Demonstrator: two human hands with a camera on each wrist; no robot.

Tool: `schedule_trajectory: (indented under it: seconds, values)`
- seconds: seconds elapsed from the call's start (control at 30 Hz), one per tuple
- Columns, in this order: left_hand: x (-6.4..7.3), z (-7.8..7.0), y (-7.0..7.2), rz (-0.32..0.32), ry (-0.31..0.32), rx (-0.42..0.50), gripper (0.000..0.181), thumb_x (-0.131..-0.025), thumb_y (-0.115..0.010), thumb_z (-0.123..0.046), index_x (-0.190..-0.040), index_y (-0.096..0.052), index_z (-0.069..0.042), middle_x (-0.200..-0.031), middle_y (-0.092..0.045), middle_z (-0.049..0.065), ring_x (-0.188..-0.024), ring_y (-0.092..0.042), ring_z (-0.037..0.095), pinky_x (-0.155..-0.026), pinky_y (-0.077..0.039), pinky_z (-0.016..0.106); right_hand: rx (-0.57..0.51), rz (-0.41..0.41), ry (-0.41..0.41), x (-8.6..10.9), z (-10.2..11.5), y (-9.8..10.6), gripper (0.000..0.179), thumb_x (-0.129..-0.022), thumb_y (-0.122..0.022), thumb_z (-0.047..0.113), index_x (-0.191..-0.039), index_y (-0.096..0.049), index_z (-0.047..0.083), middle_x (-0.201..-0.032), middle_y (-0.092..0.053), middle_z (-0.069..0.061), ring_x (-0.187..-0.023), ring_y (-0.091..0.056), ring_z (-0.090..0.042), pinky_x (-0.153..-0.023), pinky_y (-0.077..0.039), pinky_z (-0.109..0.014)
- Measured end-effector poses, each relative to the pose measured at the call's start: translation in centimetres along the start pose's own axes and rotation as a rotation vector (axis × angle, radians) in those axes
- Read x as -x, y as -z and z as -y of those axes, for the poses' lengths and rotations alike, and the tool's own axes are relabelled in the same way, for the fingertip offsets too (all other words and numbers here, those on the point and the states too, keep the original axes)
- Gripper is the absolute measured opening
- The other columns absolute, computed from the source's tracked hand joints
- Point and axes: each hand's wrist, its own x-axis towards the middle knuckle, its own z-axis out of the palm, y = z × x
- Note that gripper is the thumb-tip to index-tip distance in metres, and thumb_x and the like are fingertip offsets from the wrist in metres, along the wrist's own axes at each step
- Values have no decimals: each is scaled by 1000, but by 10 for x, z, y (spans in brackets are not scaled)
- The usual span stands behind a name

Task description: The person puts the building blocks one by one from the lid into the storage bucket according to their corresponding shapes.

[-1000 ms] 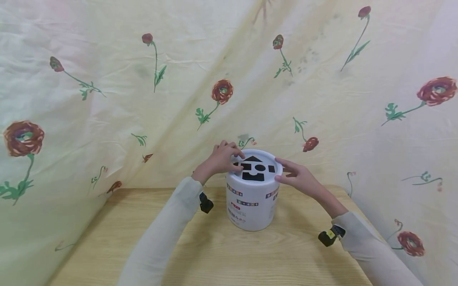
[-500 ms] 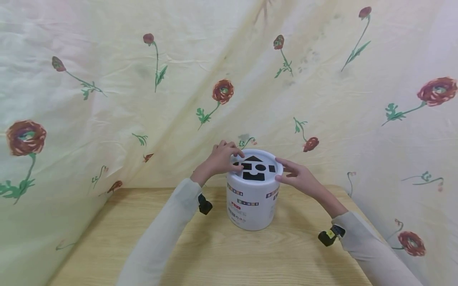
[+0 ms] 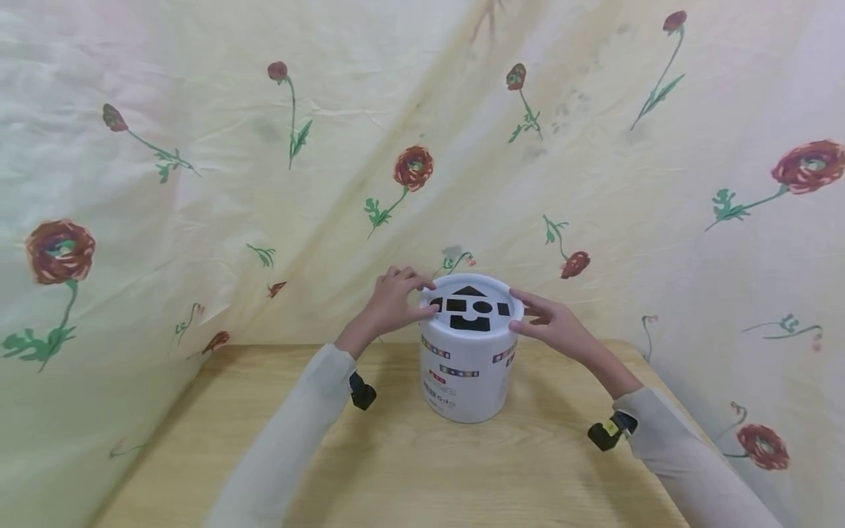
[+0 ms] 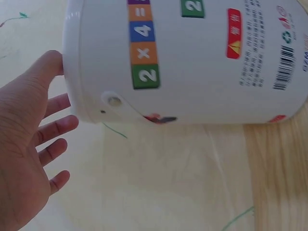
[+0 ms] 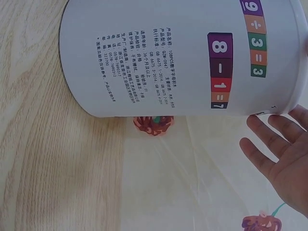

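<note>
A white round bucket point(image 3: 465, 381) stands upright on the wooden table, with printed number blocks on its side. Its lid point(image 3: 439, 320) has black shape-like patches: a triangle, a circle, rectangles and a notched block. My left hand point(image 3: 389, 302) is at the lid's left edge, thumb and fingertips on the rim, fingers loosely spread in the left wrist view. On the opposite side my right hand point(image 3: 551, 323) touches the rim with thumb and forefinger, its other fingers extended. The right wrist view shows the bucket's printed text point(image 5: 159, 67); the right thumb is mostly hidden there.
The wooden table point(image 3: 409, 477) extends in front of the bucket and to both sides. A pale cloth point(image 3: 330, 183) with printed red flowers hangs behind and at the sides. A handle pivot point(image 4: 114, 101) sits on the bucket's side below the rim.
My left hand has drawn back to the left, from over the lid to its left rim. The right hand stays at the right rim, and the bucket stands where it was.
</note>
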Motion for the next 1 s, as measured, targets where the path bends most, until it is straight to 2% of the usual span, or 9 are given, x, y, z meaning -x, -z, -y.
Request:
schedule_trajectory:
  seconds: [0.23, 0.47, 0.77, 1.0]
  values:
    - [11, 13, -4, -71, 18, 57, 43, -92, -73, -42, -127, -70, -18, -123, -62, 6, -114, -44, 25, -101, -36, 49, 0, -3, 3, 1, -2, 1, 74, -97, -69, 36, -160, -34, 16, -162, -39, -17, -138, -50, -45, -102, -48, -61]
    - [21, 25, -5, -114, 15, 60, 44, -91, -74, -39, -127, -69, -14, -122, -62, 9, -114, -47, 28, -102, -37, 52, 5, -3, 7, 0, -3, -1, 75, -97, -68, 38, -160, -33, 18, -163, -37, -16, -139, -48, -46, -101, -50, -61]
    - [34, 43, -13, -117, 56, 59, 45, -91, -73, -42, -127, -69, -15, -125, -62, 7, -115, -46, 27, -102, -37, 51, -3, 6, 20, 1, -2, -1, 75, -99, -66, 38, -162, -29, 20, -165, -33, -14, -140, -48, -45, -103, -48, -61]
    - [45, 57, -21, -99, 51, 54, 50, -93, -71, -43, -131, -66, -11, -129, -61, 10, -118, -46, 30, -103, -35, 57, -4, 11, 28, 3, -3, -3, 74, -100, -65, 37, -162, -28, 20, -166, -31, -14, -140, -48, -44, -103, -48, -61]
